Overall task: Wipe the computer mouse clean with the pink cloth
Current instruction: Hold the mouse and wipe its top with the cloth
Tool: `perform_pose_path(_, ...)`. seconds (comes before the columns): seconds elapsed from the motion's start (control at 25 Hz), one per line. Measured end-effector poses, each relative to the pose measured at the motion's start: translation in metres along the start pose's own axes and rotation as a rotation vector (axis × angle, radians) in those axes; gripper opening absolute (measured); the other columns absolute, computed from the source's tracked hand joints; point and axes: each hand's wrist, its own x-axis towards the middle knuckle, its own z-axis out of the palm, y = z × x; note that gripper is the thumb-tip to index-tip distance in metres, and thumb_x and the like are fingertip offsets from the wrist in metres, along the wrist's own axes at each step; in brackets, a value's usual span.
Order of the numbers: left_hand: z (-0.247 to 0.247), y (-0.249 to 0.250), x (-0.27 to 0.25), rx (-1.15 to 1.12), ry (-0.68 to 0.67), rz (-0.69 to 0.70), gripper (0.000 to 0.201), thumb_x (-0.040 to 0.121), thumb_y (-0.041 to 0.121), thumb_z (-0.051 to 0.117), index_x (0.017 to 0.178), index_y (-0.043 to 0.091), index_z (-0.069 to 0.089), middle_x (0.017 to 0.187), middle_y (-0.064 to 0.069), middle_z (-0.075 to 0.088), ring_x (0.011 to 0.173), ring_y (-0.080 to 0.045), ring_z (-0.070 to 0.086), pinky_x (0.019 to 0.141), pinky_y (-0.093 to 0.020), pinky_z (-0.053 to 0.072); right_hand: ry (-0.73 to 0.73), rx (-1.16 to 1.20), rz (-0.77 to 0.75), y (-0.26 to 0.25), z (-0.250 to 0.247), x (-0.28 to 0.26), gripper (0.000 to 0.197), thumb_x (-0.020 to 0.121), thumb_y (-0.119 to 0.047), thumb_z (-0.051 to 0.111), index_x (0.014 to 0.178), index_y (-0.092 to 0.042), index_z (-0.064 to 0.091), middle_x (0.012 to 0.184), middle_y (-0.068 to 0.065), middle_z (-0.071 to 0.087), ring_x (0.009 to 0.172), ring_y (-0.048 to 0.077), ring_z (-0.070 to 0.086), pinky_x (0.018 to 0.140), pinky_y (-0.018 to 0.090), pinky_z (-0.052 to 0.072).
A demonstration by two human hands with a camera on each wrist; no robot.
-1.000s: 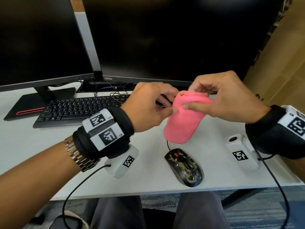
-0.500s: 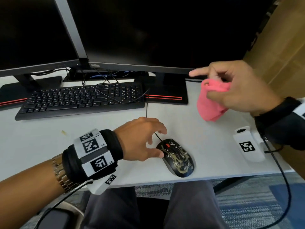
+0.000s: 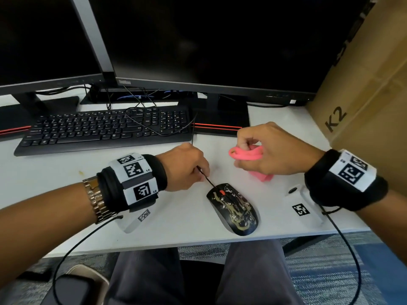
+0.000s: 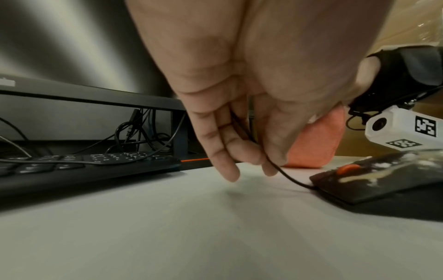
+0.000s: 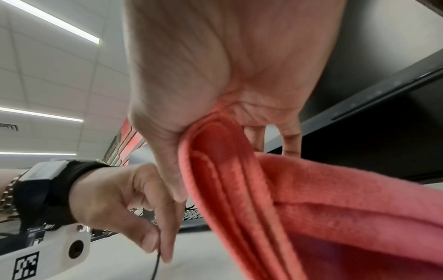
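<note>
Two hands are occupied: the mouse's thin black cable is pinched by the left hand, likely steadying the smeared black computer mouse; the folded pink cloth is gripped nearby by the right hand, ready for wiping.

On the desk before me I count two monitors, one at left and one at centre, each on its own stand, plus one keyboard, one soiled computer mouse with one mouse cable, and one pink cloth. I count two hands of mine in view, my left hand and my right hand, each wrist carrying one marker band and one white wrist camera. One cardboard box stands at right, and one metal watch sits on my left wrist.
</note>
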Motion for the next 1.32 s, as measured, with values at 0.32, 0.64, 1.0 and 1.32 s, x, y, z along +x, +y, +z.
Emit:
perform_pose_path(0.32,-0.013,-0.024,0.000,-0.004,0.093,-0.002,0.014,0.091,0.017,0.065,0.089,0.019,0.078,0.072,0.015,0.054,0.063,0.003,0.049,0.061,-0.008,0.032,-0.044,-0.029,0.057,-0.013,0.013,0.008,0.028,0.079,-0.037,0.087,0.078,-0.026,0.061,0.071,-0.014,0.059,0.068,-0.010,0.060,0.058,0.006,0.041)
perform_pose_path(0.64,-0.022,-0.053,0.008,0.012,0.092,-0.133,0.010,0.089,0.017,0.067,0.088,0.018,0.077,0.081,0.012,0.063,0.072,-0.001,0.057,0.075,-0.029,0.055,-0.155,-0.063,0.054,-0.003,0.029,0.013,0.013,0.092,-0.030,0.072,0.097,-0.017,0.072,0.072,-0.012,0.063,0.065,0.005,0.059,0.059,0.017,0.042)
perform_pose_path(1.0,-0.015,-0.003,-0.014,0.032,0.282,-0.284,0.090,0.072,0.085,0.043,0.125,0.013,0.054,0.094,-0.004,0.071,0.081,-0.024,0.068,0.078,-0.040,0.058,-0.050,-0.017,0.117,0.013,0.032,0.024,0.011,0.096,-0.027,0.069,0.099,-0.018,0.073,0.092,-0.005,0.072,0.087,0.016,0.066,0.080,0.039,0.056)
perform_pose_path(1.32,0.011,0.028,-0.024,0.079,-0.035,-0.350,0.136,0.044,0.097,0.052,0.151,0.027,0.006,0.136,-0.005,0.052,0.120,-0.027,0.055,0.094,-0.041,0.046,-0.070,0.070,0.102,0.012,0.037,0.038,0.024,0.096,-0.027,0.071,0.120,-0.021,0.072,0.107,-0.009,0.075,0.103,0.009,0.068,0.097,0.033,0.053)
